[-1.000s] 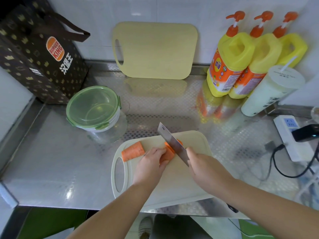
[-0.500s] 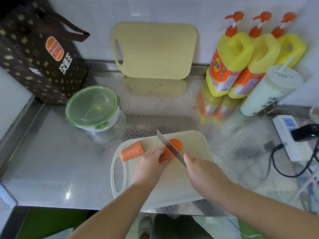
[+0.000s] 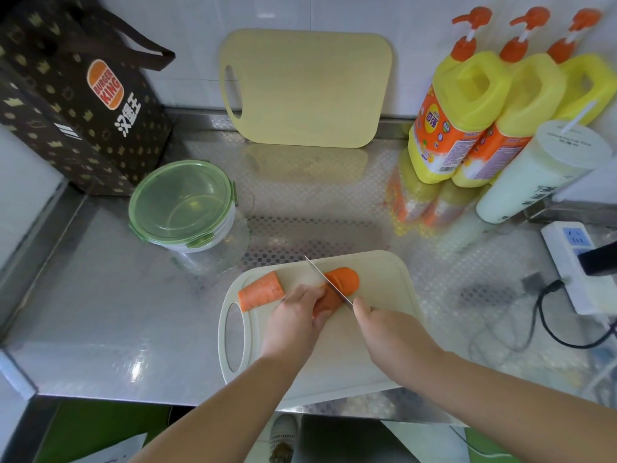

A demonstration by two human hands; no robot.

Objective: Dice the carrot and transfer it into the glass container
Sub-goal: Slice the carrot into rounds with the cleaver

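Observation:
On the white cutting board my left hand holds down a carrot piece. My right hand grips a knife whose blade stands edge-down in that piece. To the blade's right lies a flat cut carrot slice. A second carrot chunk lies at the board's upper left, apart from my hands. The glass container, closed with a green lid, stands on the steel counter to the left of the board.
A yellow cutting board leans on the back wall. A dark paper bag stands at the back left. Three yellow pump bottles and a white cup stand at the right, with a power strip and cables beyond.
The knife blade has come down from a raised tilt into the carrot, and a slice now lies flat to its right. My left hand stays on the piece.

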